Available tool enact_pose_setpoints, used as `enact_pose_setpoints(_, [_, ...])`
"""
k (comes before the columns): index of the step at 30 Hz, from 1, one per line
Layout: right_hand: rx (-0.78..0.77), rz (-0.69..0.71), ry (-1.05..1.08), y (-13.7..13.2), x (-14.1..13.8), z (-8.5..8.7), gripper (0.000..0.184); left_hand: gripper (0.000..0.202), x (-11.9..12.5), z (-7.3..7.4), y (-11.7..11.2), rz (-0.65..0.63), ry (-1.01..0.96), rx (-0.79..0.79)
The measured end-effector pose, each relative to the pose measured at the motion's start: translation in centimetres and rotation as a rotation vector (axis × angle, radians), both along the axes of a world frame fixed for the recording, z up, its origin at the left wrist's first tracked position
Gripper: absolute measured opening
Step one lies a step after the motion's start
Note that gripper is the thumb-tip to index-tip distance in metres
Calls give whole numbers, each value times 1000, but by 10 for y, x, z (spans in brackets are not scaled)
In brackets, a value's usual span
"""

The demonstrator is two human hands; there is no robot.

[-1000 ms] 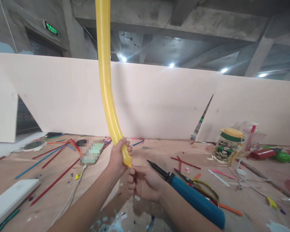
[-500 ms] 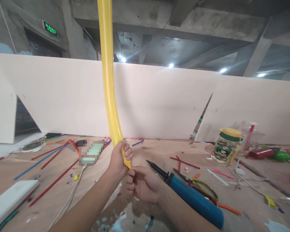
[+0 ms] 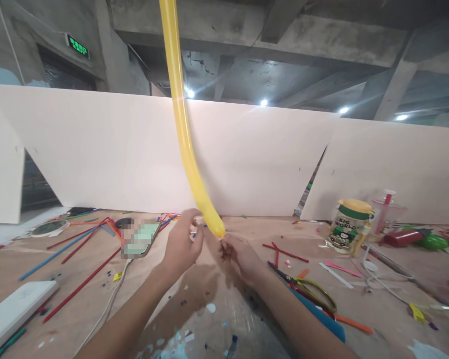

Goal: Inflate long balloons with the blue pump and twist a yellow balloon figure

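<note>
A long yellow balloon (image 3: 183, 129), blown up, stands on end above a littered desk (image 3: 377, 309) and runs out of view at 12 o'clock. Its lower tip hangs between the two hands at picture centre. The right hand (image 3: 241, 254) has its grip pinched shut on the little neck under the tip. The left hand (image 3: 181, 244), at 9 o'clock of the tip, is loosely open, its fingers just beside the balloon and clasping nothing.

This looks like work on the neck end. Anything further there calls for a steady pinch so that no air escapes.

A blue pump (image 3: 322, 319) and scissors (image 3: 307, 286) lie at 4 o'clock, a jar (image 3: 346, 224) at 3 o'clock, and a phone (image 3: 136, 238) and coloured sticks (image 3: 78, 286) at 9 o'clock. White boards (image 3: 97, 149) wall the desk, under a bare concrete ceiling with spotlights.
</note>
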State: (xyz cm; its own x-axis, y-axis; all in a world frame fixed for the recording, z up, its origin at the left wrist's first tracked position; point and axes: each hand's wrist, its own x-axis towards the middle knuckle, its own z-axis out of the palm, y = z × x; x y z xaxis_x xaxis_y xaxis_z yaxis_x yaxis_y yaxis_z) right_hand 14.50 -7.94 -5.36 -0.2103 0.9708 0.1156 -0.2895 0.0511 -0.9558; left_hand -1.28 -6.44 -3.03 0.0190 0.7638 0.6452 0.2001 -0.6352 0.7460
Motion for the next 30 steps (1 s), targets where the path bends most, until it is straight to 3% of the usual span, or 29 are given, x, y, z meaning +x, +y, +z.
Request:
enact_pose_setpoints(2, [72,21,-84,1,5,0,28,40,1,5,-10,-251,290,40])
enact_pose_setpoints(4, [137,50,-194,-2,7,1,28,53,5,10,-20,-410,476,79])
enact_pose_setpoints(6, [191,69,-307,-5,9,4,27,61,9,12,-25,-432,572,118])
enact_pose_setpoints(9, [350,15,-581,-9,15,11,24,54,8,10,-23,-323,605,102])
enact_pose_setpoints(11, [449,-63,-728,-9,20,17,25,37,5,9,-19,-228,538,34])
enact_pose_setpoints(13, [480,-124,-765,-8,26,22,25,23,2,10,-18,-217,431,-88])
enact_pose_setpoints(18, [544,-185,-782,-11,23,28,23,21,2,23,-23,-512,157,-460])
enact_pose_setpoints(22, [556,-354,-719,-17,15,32,20,22,-2,28,-20,-611,40,-657])
enact_pose_setpoints(25, [553,-419,-688,-18,13,33,20,22,-1,30,-19,-628,-26,-688])
enact_pose_setpoints(30, [521,-368,-643,-18,10,28,23,25,7,33,-26,-674,-322,-678])
